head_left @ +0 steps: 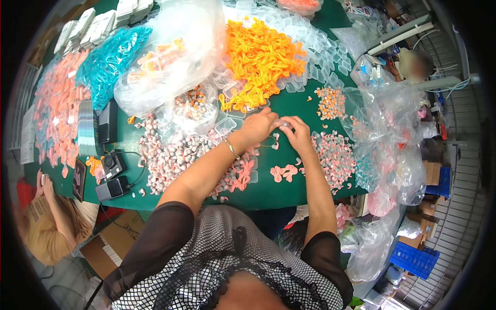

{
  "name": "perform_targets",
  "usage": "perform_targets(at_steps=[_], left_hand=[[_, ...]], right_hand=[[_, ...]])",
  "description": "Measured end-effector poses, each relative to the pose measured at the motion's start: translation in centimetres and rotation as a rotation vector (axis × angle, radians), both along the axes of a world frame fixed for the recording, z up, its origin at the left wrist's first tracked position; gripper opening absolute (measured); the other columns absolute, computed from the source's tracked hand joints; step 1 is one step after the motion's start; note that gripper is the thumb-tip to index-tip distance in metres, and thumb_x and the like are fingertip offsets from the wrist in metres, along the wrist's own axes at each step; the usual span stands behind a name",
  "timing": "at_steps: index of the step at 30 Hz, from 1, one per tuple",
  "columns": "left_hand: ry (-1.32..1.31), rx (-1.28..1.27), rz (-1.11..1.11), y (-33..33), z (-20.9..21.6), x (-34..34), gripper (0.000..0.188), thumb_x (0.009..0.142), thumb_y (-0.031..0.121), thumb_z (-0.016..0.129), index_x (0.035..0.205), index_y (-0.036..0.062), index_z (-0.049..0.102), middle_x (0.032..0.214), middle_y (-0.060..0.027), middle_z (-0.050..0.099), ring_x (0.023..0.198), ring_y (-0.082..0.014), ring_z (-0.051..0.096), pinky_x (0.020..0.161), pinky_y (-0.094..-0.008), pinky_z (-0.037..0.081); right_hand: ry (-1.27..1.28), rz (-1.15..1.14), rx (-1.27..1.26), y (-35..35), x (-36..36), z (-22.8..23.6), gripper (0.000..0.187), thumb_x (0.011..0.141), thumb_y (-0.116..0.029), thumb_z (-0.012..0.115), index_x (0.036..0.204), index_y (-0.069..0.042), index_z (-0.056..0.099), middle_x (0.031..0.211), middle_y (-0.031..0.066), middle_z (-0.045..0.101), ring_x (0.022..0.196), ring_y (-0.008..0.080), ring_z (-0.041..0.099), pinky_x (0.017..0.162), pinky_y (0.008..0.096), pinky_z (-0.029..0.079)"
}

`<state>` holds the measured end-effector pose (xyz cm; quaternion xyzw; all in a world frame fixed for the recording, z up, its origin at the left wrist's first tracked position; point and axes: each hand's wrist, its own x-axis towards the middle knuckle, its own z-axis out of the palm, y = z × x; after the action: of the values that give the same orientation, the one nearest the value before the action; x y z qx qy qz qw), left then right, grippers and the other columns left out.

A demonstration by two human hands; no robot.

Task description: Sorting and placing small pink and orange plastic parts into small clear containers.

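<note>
Above the green table my left hand (258, 127) and my right hand (296, 134) meet, fingertips closed in a pinch. Between them is a small grey-and-pink piece (283, 123), mostly covered by the fingers. A thin loop of cord (268, 142) seems to hang below. Under my left forearm spreads a large heap of small grey-and-pink curved pieces (178, 160); a second heap (333, 160) lies right of my right forearm. Bundled pink cords (283, 173) rest between my arms, and more pink cords (244, 175) lie beside my left forearm.
Beyond my hands are piled orange cords (261, 57) and clear plastic boxes (323, 54). A big clear bag (170, 62) and a teal bag (113, 64) stand left. Black devices (112, 188) sit near the front edge. Plastic bags (382, 119) crowd the right; another person's hands (45, 186) show far left.
</note>
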<state>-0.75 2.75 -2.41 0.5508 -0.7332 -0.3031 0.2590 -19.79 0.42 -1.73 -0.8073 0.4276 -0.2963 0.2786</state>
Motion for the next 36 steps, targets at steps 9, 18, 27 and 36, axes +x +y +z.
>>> perform_targets(at_steps=[9, 18, 27, 36], left_hand=[[0.175, -0.173, 0.094, 2.1, 5.6, 4.2, 0.031, 0.089, 0.035, 0.058, 0.084, 0.0054, 0.067, 0.080, -0.0156, 0.062, 0.080, -0.0349, 0.062, 0.070, -0.0447, 0.049], [-0.318, -0.605, 0.775, 0.8, 13.8, 21.4, 0.021, 0.087, 0.024, 0.065, 0.099, 0.0069, 0.069, 0.081, -0.0108, 0.062, 0.068, -0.0262, 0.061, 0.060, -0.0366, 0.048], [-0.509, -0.400, 0.783, 0.7, 9.6, 26.5, 0.031, 0.084, 0.031, 0.066, 0.106, 0.0089, 0.066, 0.087, -0.0116, 0.063, 0.077, -0.0282, 0.064, 0.068, -0.0391, 0.051], [0.071, -0.393, 0.227, 5.0, 9.5, 12.3, 0.015, 0.077, 0.006, 0.065, 0.092, 0.0063, 0.066, 0.083, -0.0115, 0.060, 0.075, -0.0327, 0.062, 0.065, -0.0407, 0.051]], right_hand=[[-0.258, 0.185, 0.248, -0.9, 3.1, 3.0, 0.017, 0.086, -0.008, 0.064, 0.101, 0.000, 0.065, 0.089, 0.0066, 0.065, 0.077, 0.0120, 0.061, 0.069, 0.0259, 0.049], [-0.262, -0.586, 0.388, -10.7, 6.1, -3.5, 0.027, 0.081, -0.015, 0.069, 0.103, 0.000, 0.064, 0.082, 0.0077, 0.070, 0.070, 0.0127, 0.064, 0.065, 0.0268, 0.051], [-0.356, -0.680, 0.121, -7.1, 3.7, -3.9, 0.013, 0.079, -0.007, 0.068, 0.091, -0.002, 0.068, 0.080, 0.0062, 0.068, 0.067, 0.0111, 0.064, 0.062, 0.0247, 0.050], [-0.526, -0.609, 0.073, -3.6, -1.0, -4.2, 0.010, 0.088, -0.005, 0.063, 0.097, 0.000, 0.065, 0.081, 0.0032, 0.062, 0.062, 0.0088, 0.058, 0.059, 0.0228, 0.049]])
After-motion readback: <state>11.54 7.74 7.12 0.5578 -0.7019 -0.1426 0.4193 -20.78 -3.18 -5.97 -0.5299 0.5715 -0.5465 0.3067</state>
